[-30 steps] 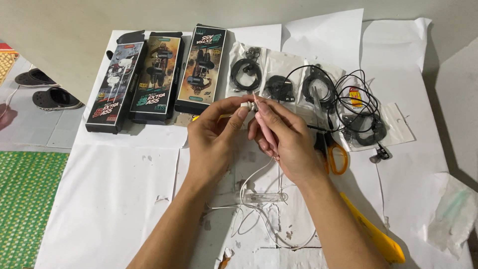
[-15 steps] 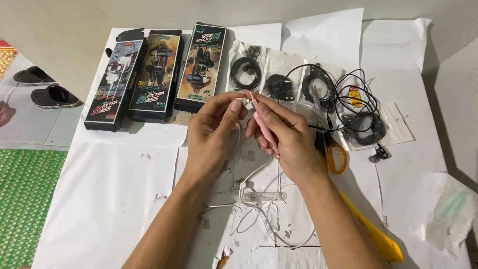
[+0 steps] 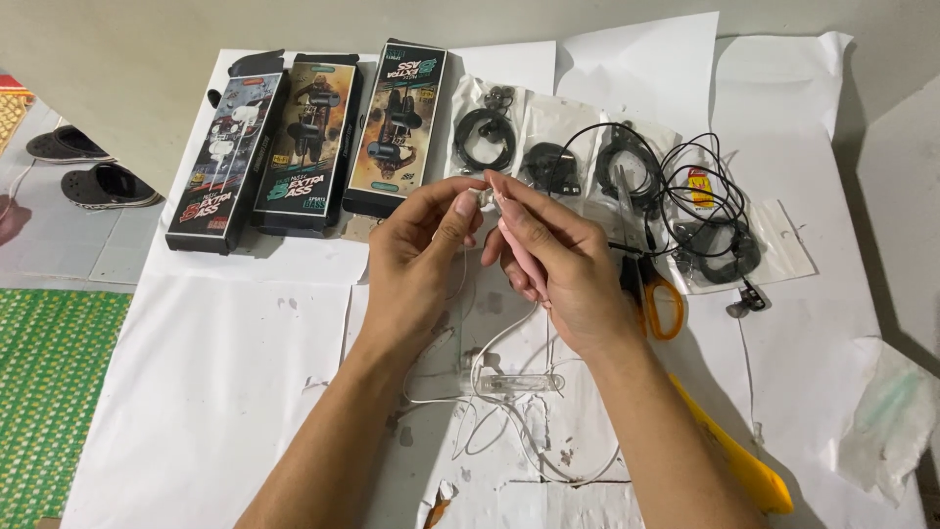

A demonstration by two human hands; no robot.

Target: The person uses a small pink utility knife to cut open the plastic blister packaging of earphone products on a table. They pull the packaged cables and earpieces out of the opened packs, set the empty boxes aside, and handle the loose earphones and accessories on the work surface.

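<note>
Over white paper sheets (image 3: 245, 392) on a tiled floor (image 3: 59, 264), both hands, left hand (image 3: 421, 255) and right hand (image 3: 558, 264), pinch a white earphone (image 3: 482, 198).

A single head-worn camera looks steeply down, close over the paper-covered floor (image 3: 215, 392), facing forward.

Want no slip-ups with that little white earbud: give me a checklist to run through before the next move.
1. White earbud pinched in left hand fingertips: ok.
2. Right hand holds a pink tool with its tip at the earbud: ok.
3. Exact contact point of the tip: cannot tell, too small.
4. White cable hangs free onto the white paper: ok.
5. Scissors lie beside the right hand, apart from the cable: ok.
6. Black cables lie tangled near the working spot: not ok.
</note>
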